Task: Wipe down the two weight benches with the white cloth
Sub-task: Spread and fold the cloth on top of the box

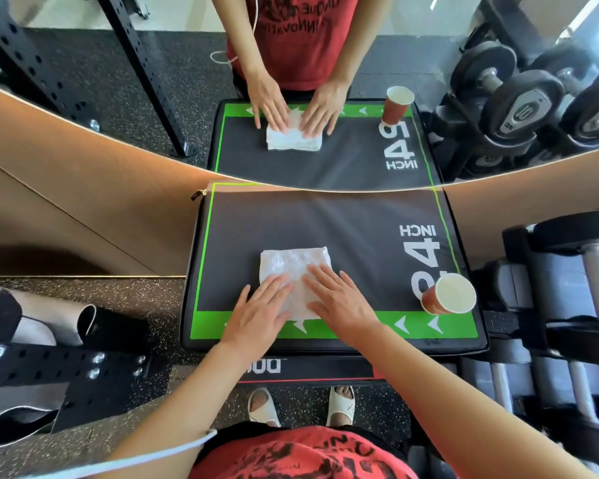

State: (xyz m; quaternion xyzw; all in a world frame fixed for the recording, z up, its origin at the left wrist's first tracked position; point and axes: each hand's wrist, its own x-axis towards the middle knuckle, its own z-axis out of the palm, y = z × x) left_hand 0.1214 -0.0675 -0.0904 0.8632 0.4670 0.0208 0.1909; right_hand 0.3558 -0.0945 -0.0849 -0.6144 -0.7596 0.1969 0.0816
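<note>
On the bench (325, 219), at 6 o'clock, I see left hand (260, 309) and right hand (339, 302) pressing flat, fingers open, gripping nothing, on the white cloth (291, 267): judged soft, light, best pinched at an edge.

This is a gym. Black dumbbells (567, 305) lie in rows on a rack along the right side. A black steel upright (59, 371) drilled with rows of holes and fixed with bolts stands at the left, the sort used on a squat rack. The floor (146, 299) is dark speckled rubber. A padded black box (325, 243) with green edging and white "24 INCH" lettering stands against a wide wall mirror (173, 77), which reflects the dumbbells, the box and the uprights.
</note>
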